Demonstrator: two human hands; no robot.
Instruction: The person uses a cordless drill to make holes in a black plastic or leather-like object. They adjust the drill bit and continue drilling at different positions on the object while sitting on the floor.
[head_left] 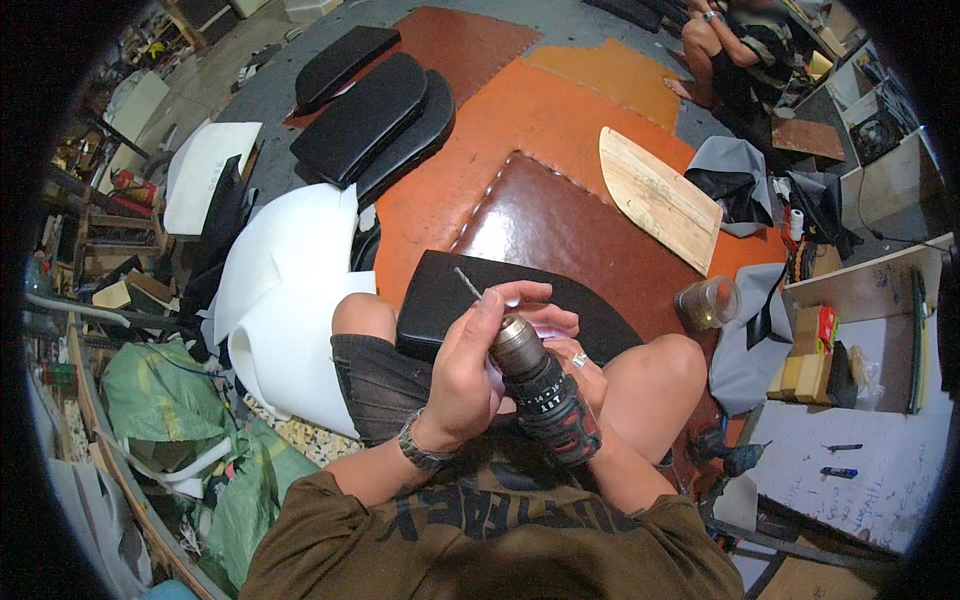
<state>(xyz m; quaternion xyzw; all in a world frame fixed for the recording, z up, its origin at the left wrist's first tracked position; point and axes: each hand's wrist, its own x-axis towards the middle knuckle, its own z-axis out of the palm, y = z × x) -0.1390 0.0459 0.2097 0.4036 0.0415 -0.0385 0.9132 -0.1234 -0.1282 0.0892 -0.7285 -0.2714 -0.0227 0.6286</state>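
My left hand [465, 360] is at the front of a black and red cordless drill [550, 420], its thumb and fingers around a thin metal bit [466, 280] at the silver chuck [510, 335]. My right hand [585, 380], partly hidden behind the drill, grips the drill body; a small silvery item [579, 360] shows at its fingers. Just beyond both hands, a black padded panel [435, 300] with a curved right end lies across my bent legs. A wristwatch [420, 450] is on my left wrist.
Black pads [355, 125] lie ahead left, white foam [270, 280] at left. A curved wooden board [650, 195], clear jar [705, 300] and grey material [745, 350] are rightward. Another person [730, 50] sits back right. Green sacks [160, 390] lie left; a white board [840, 500] with pens is at right.
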